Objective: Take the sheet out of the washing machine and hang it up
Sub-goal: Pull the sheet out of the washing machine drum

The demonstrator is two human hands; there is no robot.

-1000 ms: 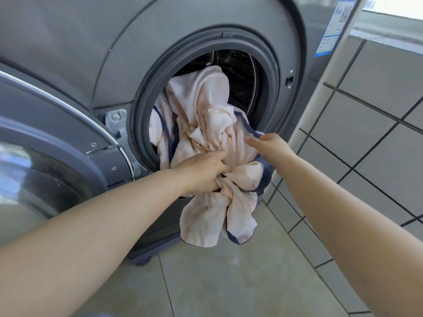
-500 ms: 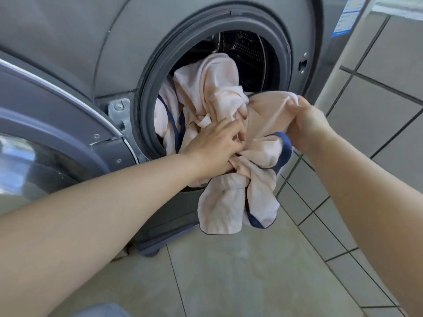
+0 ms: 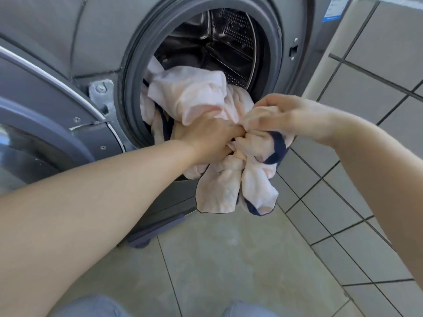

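Observation:
A pale pink sheet (image 3: 190, 92) with dark blue trim spills in a twisted bundle out of the round opening of a grey front-loading washing machine (image 3: 96, 35). Part of it still lies inside the steel drum (image 3: 229, 37). Two bunched ends hang below the opening, above the floor. My left hand (image 3: 210, 138) grips the bundle at its middle, in front of the lower rim. My right hand (image 3: 288, 115), blurred, holds a fold of the sheet just to the right, close beside the left hand.
The machine's door (image 3: 41, 124) stands swung open at the left. A white tiled wall (image 3: 377, 92) rises close on the right. Grey floor tiles (image 3: 229, 259) lie below, and my knees show at the bottom edge.
Both hands have pulled the sheet farther out of the drum, and more bare drum shows behind it. My right hand came down and left, closer to my left hand.

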